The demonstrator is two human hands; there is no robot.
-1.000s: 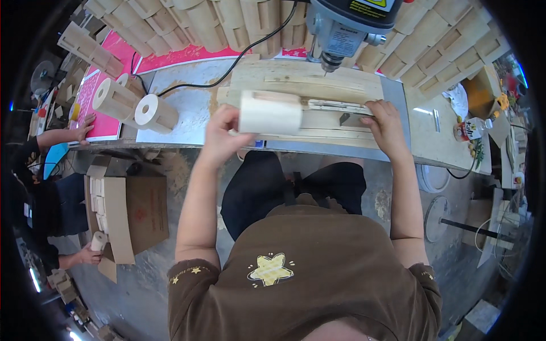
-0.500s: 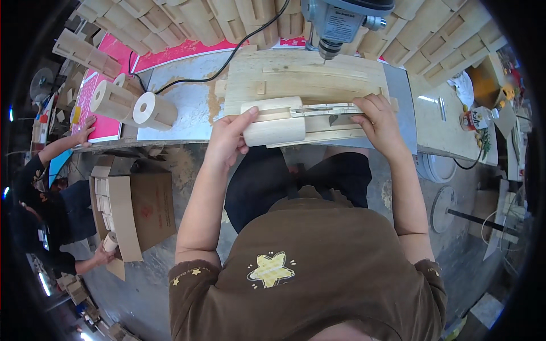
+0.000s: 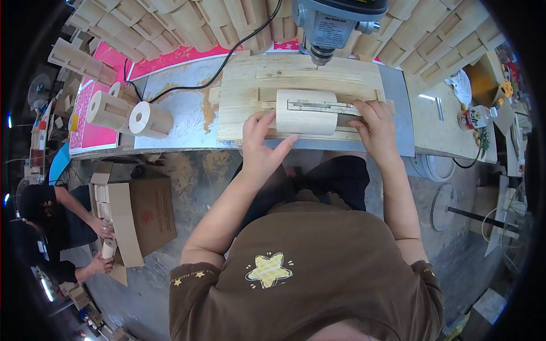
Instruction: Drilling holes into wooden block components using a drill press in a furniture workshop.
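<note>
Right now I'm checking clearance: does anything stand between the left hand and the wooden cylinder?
Nothing visible does: the left hand is right at the left end of the wooden cylinder. The narrow strip lies along the cylinder, clear of that hand.

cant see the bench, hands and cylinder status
Left hand at cylinder, left end. Right hand at strip, right end. Strip along cylinder's top. Drill beyond, clear of hands.

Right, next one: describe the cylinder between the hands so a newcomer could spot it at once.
Start at the drill at the top. Below it, over the wooden board, a pale cylinder lies on its side between the left hand and the right hand. Unlike the cylinders at the left, it has a narrow strip along it.
</note>
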